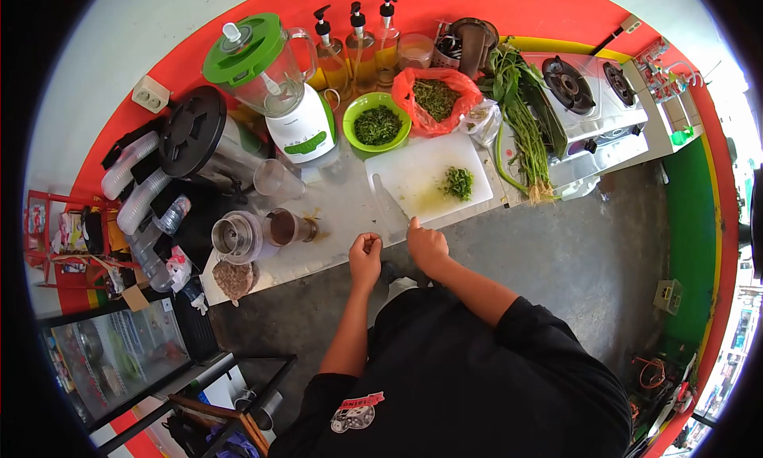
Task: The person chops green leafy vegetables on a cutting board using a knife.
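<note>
My right hand [427, 245] is closed at the front edge of the white cutting board [413, 160], around the handle end of a knife [387, 197]. The blade points away to the left, over the board's left part. Chopped green leaves [458, 184] lie in a small heap on the right of the board, with a wet greenish stain beside them. My left hand [366, 255] is curled near the counter's front edge, left of the knife; whatever its fingers may hold is hidden. Behind the board, a green bowl [356, 106] contains chopped greens.
A red plastic bag [407, 88] of chopped greens stands behind the board. Long green stalks [520, 120] lie between it and the gas stove [584, 128]. To the left are a blender [298, 124], a clear cup [278, 180] and a brown-stained cup [286, 227].
</note>
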{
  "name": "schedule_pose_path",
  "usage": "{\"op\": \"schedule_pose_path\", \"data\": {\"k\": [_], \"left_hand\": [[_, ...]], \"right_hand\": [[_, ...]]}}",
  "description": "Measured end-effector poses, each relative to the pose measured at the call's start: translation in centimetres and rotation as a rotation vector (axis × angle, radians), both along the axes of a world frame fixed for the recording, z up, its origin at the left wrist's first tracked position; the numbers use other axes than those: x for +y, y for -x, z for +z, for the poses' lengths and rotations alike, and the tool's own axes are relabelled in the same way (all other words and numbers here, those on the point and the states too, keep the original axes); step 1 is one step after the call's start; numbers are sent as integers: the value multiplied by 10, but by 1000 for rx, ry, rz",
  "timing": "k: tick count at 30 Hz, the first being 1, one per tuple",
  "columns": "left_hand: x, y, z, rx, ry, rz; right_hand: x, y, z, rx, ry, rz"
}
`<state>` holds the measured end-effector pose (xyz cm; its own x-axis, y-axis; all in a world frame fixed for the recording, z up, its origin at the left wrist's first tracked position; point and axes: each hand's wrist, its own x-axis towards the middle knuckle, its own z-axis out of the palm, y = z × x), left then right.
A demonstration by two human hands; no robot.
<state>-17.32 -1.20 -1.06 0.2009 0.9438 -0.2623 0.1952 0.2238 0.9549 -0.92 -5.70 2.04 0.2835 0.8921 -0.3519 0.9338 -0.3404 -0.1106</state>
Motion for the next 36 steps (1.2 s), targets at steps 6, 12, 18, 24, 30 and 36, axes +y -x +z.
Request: {"op": "schedule_pose_path", "data": {"k": [6,12,18,24,30,36], "left_hand": [[3,12,-7,17,18,-105],[5,16,-3,65,25,-183],[6,11,-3,131,-11,-159],[10,14,0,223,32,-267],[11,-11,22,234,10,-100],[21,-88,33,226,-223,-268]], "right_hand": [[-3,-20,-3,-123,24,-92],[-20,-61,-2,-197,-48,-174],[-15,-76,21,-2,-49,-257],[-29,-78,24,161,-91,-246],[-36,-103,17,289,-153,-229],[-48,-105,0,358,-214,-153]]}}
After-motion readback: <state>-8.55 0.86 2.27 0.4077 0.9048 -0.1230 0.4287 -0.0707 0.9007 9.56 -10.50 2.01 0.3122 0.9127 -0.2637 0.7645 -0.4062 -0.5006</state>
